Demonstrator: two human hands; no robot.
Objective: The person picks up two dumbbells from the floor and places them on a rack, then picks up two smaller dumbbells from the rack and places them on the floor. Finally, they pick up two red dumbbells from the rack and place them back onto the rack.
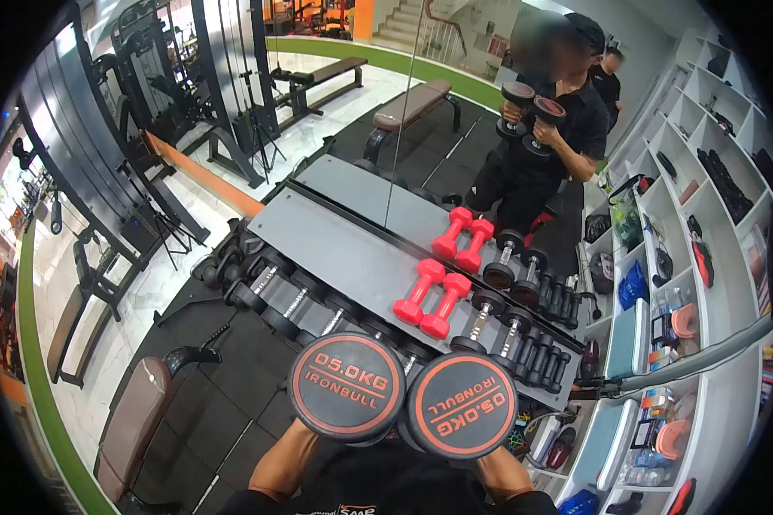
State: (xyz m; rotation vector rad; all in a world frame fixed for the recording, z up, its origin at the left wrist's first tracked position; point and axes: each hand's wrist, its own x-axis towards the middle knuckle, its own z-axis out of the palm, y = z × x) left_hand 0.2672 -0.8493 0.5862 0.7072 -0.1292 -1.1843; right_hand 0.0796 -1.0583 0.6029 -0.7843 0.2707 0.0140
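Observation:
Two round black dumbbells with orange-red rings are raised close in front of my chest, side by side. The left dumbbell (347, 386) and the right dumbbell (462, 405) both read "05.0KG IRONBULL", the right one with its lettering turned over. Their end faces hide my fingers from direct view; only my left forearm (285, 459) and right forearm (503, 474) show below. In the mirror, the reflection of my left hand (512, 112) is wrapped round one handle and that of my right hand (547, 132) round the other.
Ahead stands a dumbbell rack (335, 225) with red dumbbells (431, 296) on top and several black ones below. A padded bench (135, 421) is at the left, white shelves (661, 343) at the right. Another person (608, 86) appears in the mirror.

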